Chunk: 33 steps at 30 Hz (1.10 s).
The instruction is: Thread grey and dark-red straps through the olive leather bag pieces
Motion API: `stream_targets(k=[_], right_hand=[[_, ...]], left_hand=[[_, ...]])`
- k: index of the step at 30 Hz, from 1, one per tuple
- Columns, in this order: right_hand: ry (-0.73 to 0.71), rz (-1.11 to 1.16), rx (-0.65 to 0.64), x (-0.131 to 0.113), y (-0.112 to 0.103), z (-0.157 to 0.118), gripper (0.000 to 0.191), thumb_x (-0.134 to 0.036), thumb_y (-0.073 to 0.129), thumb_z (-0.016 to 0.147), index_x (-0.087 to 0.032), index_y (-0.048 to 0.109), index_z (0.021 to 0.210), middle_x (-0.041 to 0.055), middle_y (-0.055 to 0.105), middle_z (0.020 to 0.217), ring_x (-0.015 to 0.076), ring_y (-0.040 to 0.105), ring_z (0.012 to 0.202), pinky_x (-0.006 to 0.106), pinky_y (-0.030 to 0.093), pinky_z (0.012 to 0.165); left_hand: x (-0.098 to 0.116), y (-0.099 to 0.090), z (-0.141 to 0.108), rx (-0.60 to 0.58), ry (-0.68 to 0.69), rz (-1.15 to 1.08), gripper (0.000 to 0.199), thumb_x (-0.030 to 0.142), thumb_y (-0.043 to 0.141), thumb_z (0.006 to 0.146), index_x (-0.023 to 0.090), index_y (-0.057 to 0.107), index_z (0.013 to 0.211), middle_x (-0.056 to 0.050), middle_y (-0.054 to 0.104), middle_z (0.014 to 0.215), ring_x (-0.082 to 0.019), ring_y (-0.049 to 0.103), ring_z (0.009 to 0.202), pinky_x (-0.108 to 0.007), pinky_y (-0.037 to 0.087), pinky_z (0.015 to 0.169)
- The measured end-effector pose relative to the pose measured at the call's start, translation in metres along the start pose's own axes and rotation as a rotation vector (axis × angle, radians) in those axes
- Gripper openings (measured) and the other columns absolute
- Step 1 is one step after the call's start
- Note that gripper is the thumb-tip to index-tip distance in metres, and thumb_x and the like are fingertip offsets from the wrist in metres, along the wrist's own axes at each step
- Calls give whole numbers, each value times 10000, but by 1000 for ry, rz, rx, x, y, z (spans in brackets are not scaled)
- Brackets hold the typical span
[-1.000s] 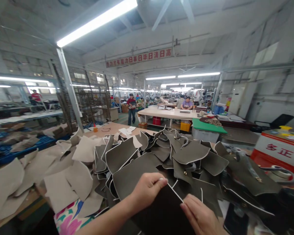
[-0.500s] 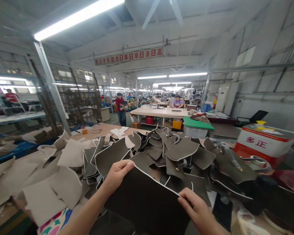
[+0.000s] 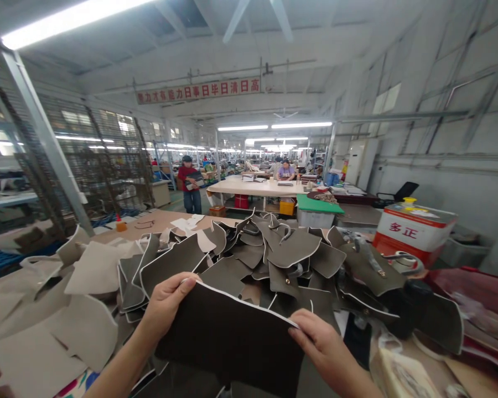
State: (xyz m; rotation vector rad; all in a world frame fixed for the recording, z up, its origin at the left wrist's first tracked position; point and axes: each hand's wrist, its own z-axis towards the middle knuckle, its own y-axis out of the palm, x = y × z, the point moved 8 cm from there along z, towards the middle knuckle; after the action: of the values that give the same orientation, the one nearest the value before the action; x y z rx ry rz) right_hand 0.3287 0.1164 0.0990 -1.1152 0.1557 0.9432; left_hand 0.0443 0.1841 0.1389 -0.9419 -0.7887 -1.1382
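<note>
Both hands are on this one. The left hand [image 3: 164, 303] is pinching the upper left corner of a dark brown leather panel [image 3: 228, 342], fingers curled round it, and the right hand [image 3: 317, 345] has the upper right corner in the same sort of pinch, fingers bunched rather than spread. Can't really tell from this angle exactly where the thumbs sit, though. The panel is held up in the lower middle of the frame, and a thin white edge binding [image 3: 249, 302] runs along its top.

My read is that it's light and fairly soft, but with enough body to keep its shape when held by two corners. The bound edge and corners look like the best places to grab, and the face might be a bit slick.

Right behind it is a big heap of olive-grey leather panels [image 3: 292, 249], overlapping every which way, many with the same white edge. Off to the left sit loose beige lining pieces [image 3: 95, 326]. At right there's a red-and-white tin [image 3: 410, 235] with a tape roll [image 3: 404, 264] just beside it. Past the heap, a wood-topped table [image 3: 157, 221] runs toward the upper left, and farther down the workshop a person in a red top [image 3: 190, 179] stands near a long pale table [image 3: 253, 188].
</note>
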Motion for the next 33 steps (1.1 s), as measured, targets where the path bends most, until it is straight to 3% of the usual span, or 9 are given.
stream_targets(k=[4, 9, 14, 19, 23, 26, 30, 32, 33], right_hand=[[-170, -402, 162, -29, 2, 7, 173, -261, 407, 881, -207, 566, 840, 31, 577, 749, 170, 514, 683, 279, 371, 611], [-228, -563, 222, -46, 12, 22, 227, -223, 417, 875, -186, 493, 665, 25, 513, 646, 158, 445, 603, 287, 293, 567], [-279, -428, 252, -41, 27, 24, 314, -186, 374, 878, -189, 434, 570, 4, 459, 568, 124, 410, 552, 268, 270, 544], [-213, -360, 238, -28, 41, 27, 337, -255, 339, 903, -190, 447, 590, -2, 494, 578, 105, 433, 517, 250, 266, 504], [-216, -427, 273, -34, 52, 33, 353, -275, 330, 902, -193, 457, 583, 7, 520, 578, 118, 458, 525, 267, 266, 509], [-254, -325, 252, -37, 64, 44, 384, -232, 293, 887, -191, 428, 530, 2, 487, 509, 104, 433, 464, 266, 267, 478], [-171, -62, 111, -8, 73, 63, 397, -284, 263, 898, -187, 514, 606, 12, 539, 555, 105, 507, 504, 211, 381, 482], [-81, 87, 45, 32, 70, 71, 335, -348, 292, 899, -201, 587, 840, 41, 633, 776, 135, 603, 704, 216, 480, 626], [-37, 131, 90, 58, 60, 75, 351, -403, 292, 892, -218, 590, 917, 51, 649, 863, 158, 619, 786, 242, 504, 677]], left_hand=[[-3, 8, 0, -44, -27, -5, 298, 445, 602, 705, 152, 658, 714, -29, 634, 709, -171, 543, 685, -243, 413, 629], [-10, 17, 3, -73, -139, -107, 290, 436, 616, 699, 148, 644, 723, 3, 595, 628, -134, 511, 601, -218, 386, 565], [-8, 14, 7, -80, -89, -1, 320, 467, 602, 697, 151, 650, 719, -18, 614, 671, -165, 532, 648, -237, 409, 597], [-17, 12, 8, -102, -82, 88, 327, 488, 580, 703, 170, 657, 705, -21, 631, 695, -183, 544, 681, -240, 415, 627], [-23, 15, 10, -145, -66, 123, 316, 491, 572, 706, 188, 660, 700, -14, 642, 699, -188, 558, 695, -233, 413, 642], [-21, 13, 16, -140, -44, 152, 310, 490, 574, 701, 192, 662, 704, -13, 640, 698, -193, 559, 693, -234, 418, 647], [-11, 10, 28, -186, -1, 203, 312, 456, 529, 749, 176, 646, 673, -10, 610, 662, -175, 540, 667, -228, 409, 630], [-9, -2, 40, -151, 9, 194, 314, 438, 527, 761, 163, 633, 651, -6, 599, 649, -163, 531, 661, -227, 402, 629], [-11, -13, 47, -99, -5, 160, 317, 437, 530, 762, 158, 623, 646, -4, 596, 643, -157, 529, 652, -228, 402, 625]])
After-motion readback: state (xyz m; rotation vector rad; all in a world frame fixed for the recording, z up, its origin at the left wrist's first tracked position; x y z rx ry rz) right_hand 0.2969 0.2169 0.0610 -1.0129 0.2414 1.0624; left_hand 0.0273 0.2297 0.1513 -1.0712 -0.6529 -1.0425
